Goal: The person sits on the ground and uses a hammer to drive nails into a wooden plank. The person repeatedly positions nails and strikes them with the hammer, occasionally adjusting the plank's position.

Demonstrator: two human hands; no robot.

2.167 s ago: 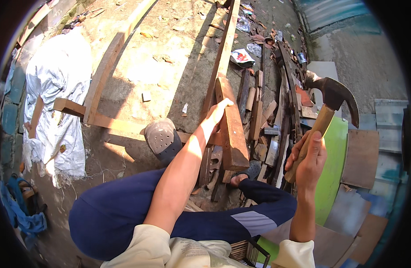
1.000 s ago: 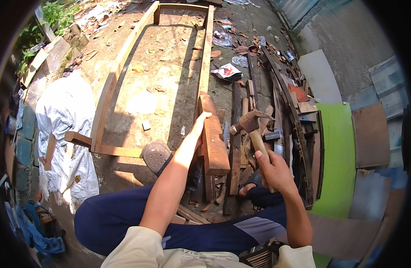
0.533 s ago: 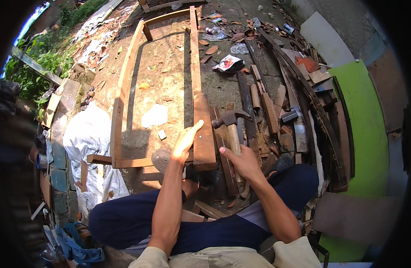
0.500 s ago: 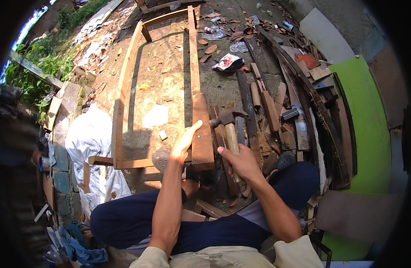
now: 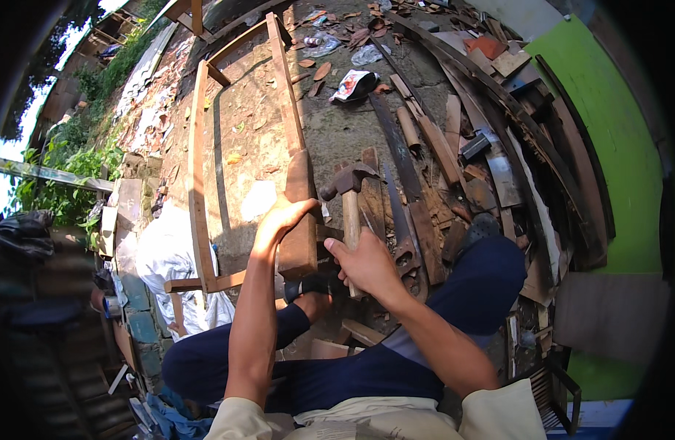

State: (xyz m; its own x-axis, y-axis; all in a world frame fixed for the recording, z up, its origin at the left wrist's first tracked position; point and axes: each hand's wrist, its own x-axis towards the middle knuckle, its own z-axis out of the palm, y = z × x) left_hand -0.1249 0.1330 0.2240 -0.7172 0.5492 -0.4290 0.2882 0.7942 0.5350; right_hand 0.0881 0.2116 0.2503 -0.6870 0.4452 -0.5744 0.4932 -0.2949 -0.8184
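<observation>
A long wooden frame (image 5: 198, 176) of joined bars lies ahead of me on the ground. At its near right corner a thicker reddish-brown block (image 5: 299, 242) is fixed along the bar. My left hand (image 5: 288, 216) grips this block, the thumb laid across its top and the fingers hidden on the left side. Just right of it, my right hand (image 5: 368, 265) is closed round the wooden handle of a claw hammer (image 5: 351, 209). The dark hammer head is uppermost, its claw pointing right, and it is apart from the block.
A handsaw (image 5: 402, 242) and several wood offcuts (image 5: 433, 143) lie to the right. Long dark planks (image 5: 499, 125) curve beyond them, beside a green panel (image 5: 609, 169). A white sack (image 5: 172, 253) sits at left. Dry leaves and plastic litter the far ground.
The view has swung, so the scene appears tilted. My left thumb now lies across the block instead of pointing along it. The hammer, still in my right hand, stands more upright.
</observation>
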